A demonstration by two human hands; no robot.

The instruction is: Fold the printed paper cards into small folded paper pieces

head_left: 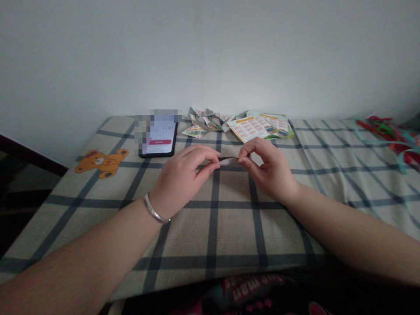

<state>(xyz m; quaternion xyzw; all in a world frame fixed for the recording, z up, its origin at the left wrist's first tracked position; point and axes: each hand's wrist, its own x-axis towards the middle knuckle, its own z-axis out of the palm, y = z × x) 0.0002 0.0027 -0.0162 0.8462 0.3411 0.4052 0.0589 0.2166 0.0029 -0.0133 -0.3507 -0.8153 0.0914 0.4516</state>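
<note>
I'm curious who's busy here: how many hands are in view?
2: the left hand pinches one end of a thin piece, the right hand its other end, both over the checked cloth.

We seem to be in a home: a checked cloth (232, 232) is spread before us, a cartoon bear (106, 163) decorates it, a phone (160, 134) lies there, and a pale wall (210, 57) rises just behind.

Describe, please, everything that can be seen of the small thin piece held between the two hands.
The thin piece looks like paper, pale grey with a dark strip along its far side. It is slightly arched and runs sideways between the left hand and the right hand, which pinch its opposite ends. The fingers hide those ends. It seems held above the checked cloth.
</note>
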